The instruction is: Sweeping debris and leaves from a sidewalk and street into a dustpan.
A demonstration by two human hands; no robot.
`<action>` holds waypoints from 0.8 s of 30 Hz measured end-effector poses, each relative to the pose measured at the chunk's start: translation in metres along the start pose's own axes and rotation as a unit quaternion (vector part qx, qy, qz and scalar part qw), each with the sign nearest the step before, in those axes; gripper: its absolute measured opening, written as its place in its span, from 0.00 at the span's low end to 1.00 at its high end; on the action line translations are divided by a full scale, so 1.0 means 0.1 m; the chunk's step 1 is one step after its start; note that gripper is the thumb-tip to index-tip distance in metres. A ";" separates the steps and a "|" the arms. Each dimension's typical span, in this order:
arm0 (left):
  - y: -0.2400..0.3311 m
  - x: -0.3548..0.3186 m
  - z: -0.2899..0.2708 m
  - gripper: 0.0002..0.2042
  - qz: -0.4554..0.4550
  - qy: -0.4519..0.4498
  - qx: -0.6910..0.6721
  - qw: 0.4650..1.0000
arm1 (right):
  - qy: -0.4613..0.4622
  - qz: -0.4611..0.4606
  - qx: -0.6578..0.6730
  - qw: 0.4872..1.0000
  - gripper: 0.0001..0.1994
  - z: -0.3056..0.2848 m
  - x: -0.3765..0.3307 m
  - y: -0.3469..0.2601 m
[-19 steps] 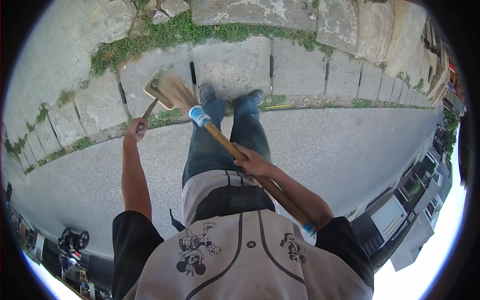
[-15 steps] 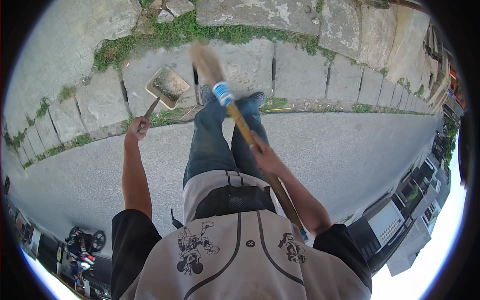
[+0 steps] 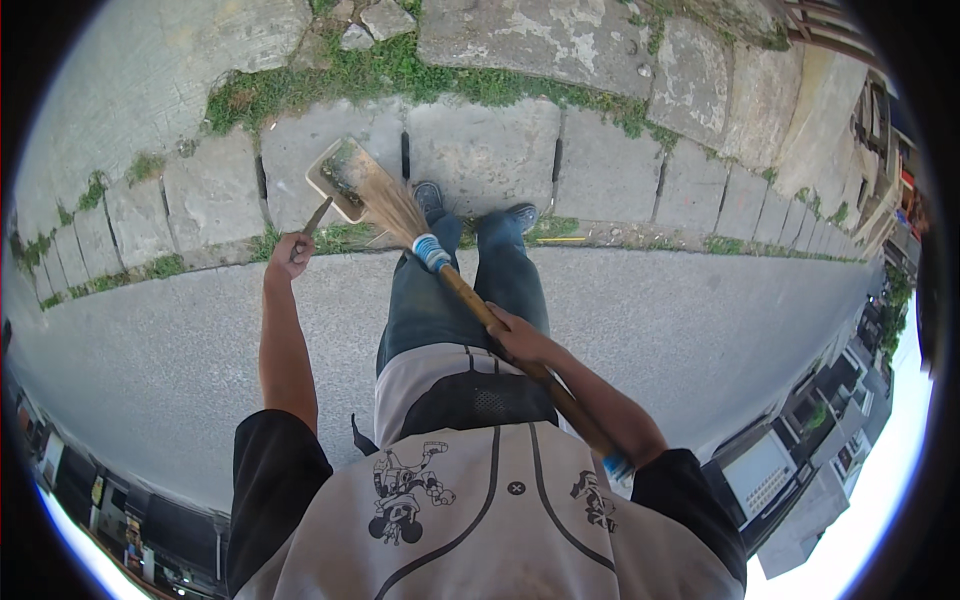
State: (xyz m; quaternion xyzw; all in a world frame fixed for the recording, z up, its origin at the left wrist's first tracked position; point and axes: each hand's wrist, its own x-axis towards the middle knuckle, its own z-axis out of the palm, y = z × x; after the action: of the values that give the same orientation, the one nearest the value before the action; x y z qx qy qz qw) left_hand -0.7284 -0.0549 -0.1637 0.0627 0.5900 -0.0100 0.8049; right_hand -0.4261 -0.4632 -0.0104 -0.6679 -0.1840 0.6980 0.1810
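— Gripping what, on each side?
— Left hand (image 3: 290, 250) is closed around the dustpan (image 3: 335, 180) handle; right hand (image 3: 520, 340) is wrapped on the broom (image 3: 455, 285) shaft.
— And the ground?
— Grey asphalt road (image 3: 700, 330), then cracked concrete slabs (image 3: 480, 150) with grass in the joints.
— The broom itself?
— Wooden shaft, blue band, straw bristles reaching into the tan pan over the slabs.
— Anything unclear?
— The pan's contents are too small to tell; the shaft's end is hidden behind the arm.
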 end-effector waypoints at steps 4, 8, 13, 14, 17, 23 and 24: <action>-0.26 -0.29 -0.18 0.04 0.000 0.016 -0.055 0.998 | 0.027 0.099 0.012 0.995 0.29 -0.42 -0.43 -0.85; -0.56 -0.54 -0.23 0.05 0.012 0.027 -0.073 0.997 | 0.097 0.119 -0.012 0.988 0.29 -0.77 -0.17 -1.23; -0.99 -0.61 -0.51 0.03 0.030 -0.004 -0.160 0.987 | 0.096 0.057 -0.114 0.987 0.29 -0.84 0.57 -1.95; -1.05 -0.59 -0.51 0.04 0.032 -0.009 -0.215 0.976 | 0.095 0.051 -0.163 0.981 0.29 -0.79 0.71 -2.08; -1.16 -0.51 -0.41 0.02 0.046 -0.017 -0.280 0.959 | 0.072 0.060 -0.212 0.973 0.29 -0.63 1.21 -2.17; -1.13 -0.43 -0.51 0.02 0.049 -0.041 -0.390 0.919 | -0.086 0.121 -0.044 0.988 0.25 -0.21 1.10 -1.55; -1.14 -0.43 -0.56 0.02 0.050 -0.042 -0.381 0.922 | -0.111 0.147 -0.019 0.983 0.24 -0.22 0.93 -1.52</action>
State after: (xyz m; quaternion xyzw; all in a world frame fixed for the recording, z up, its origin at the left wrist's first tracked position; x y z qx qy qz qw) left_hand -0.8052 -0.1639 -0.1493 -0.2198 0.5111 0.2528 0.7915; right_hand -0.4070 -0.2851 -0.0160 -0.6093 -0.1161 0.7833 0.0417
